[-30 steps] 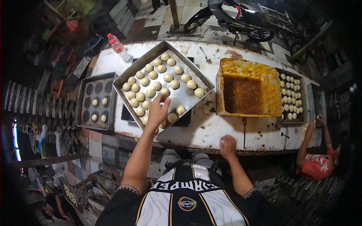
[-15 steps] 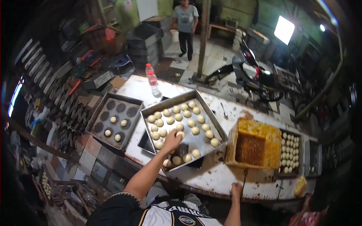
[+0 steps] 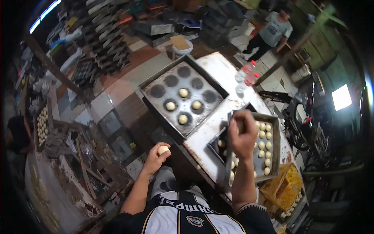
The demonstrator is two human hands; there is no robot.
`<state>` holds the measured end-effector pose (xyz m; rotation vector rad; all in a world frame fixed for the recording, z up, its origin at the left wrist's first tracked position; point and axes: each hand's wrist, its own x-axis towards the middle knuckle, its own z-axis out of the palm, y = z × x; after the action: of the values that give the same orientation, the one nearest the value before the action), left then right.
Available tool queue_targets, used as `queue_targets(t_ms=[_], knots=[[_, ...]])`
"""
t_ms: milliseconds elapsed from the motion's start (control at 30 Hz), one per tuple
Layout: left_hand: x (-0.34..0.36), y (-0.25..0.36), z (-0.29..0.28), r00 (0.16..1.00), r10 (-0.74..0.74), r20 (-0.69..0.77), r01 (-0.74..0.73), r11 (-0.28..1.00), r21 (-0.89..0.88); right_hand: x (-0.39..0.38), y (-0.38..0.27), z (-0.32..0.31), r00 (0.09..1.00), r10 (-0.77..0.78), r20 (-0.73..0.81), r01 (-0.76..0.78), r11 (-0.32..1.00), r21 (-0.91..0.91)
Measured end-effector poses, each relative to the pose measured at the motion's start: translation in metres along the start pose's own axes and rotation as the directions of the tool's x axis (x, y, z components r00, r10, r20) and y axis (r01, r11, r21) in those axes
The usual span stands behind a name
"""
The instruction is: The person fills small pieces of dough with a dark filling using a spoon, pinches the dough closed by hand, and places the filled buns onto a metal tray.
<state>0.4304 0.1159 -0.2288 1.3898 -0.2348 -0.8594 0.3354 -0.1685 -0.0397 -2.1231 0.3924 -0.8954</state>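
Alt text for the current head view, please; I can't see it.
A person's left hand holds a pale dough ball; the right hand, blurred, is over a metal tray of many more. Further left, a tray with dark round patches bears four balls.

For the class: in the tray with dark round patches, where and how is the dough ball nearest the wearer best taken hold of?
Probably around the widest part of the dough ball, coming from above. It is round with no handle, and stands apart from the other three balls, leaving room on every side; the tray's raised walls would hinder a low sideways reach.
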Motion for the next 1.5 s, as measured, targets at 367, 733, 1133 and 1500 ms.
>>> queue_targets(t_ms=[367,733,1133,1500], knots=[[-0.061,-0.026,-0.144,0.903,-0.144,-0.404,0.104,0.987,-0.119,0.110,0.219,0.376,0.811,-0.212,0.546,0.315,0.944,-0.101],[-0.017,0.015,-0.129,0.938,0.270,-0.219,-0.131,0.857,0.498,-0.047,0.109,0.194,0.981,0.168,0.093,-0.166,0.986,-0.025],[0.005,0.015,0.182,0.518,-0.276,0.810,0.018,0.950,0.313,-0.243,0.077,-0.051,0.802,0.024,-0.597,-0.261,0.913,-0.313],[-0.044,-0.060,0.327,0.521,-0.385,0.762,0.134,0.918,0.372,-0.598,0.235,-0.290,0.005,0.149,-0.989,-1.000,0.005,-0.004]])
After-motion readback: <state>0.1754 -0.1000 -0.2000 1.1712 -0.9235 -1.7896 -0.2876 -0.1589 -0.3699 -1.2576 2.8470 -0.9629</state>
